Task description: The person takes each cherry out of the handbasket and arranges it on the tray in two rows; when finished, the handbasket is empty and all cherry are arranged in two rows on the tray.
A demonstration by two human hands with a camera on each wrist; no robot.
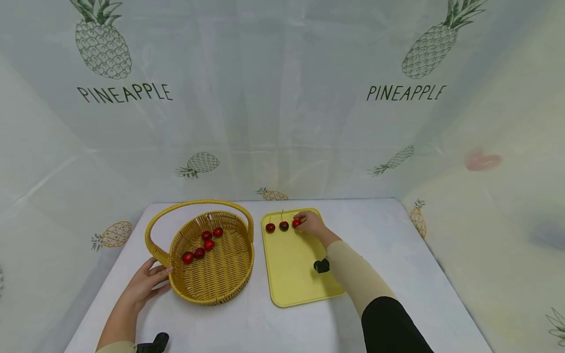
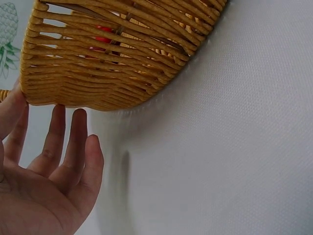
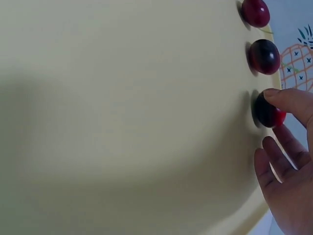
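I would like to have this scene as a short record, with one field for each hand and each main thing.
Left hand: touches basket
Right hand: pinches a cherry
Basket: round, woven; five cherries inside
Tray: yellow; three cherries near far edge, counting the pinched one
Table: white
Backdrop: pineapple prints

Eight cherries point(image 1: 284, 226), one basket point(image 1: 220, 279), one tray point(image 1: 289, 264)

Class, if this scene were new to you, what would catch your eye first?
The big wicker basket at the left of the white table, with five red cherries inside, probably stands out. The yellow tray to its right comes next: there the right grip holds the rightmost cherry of three lined up near the far edge.
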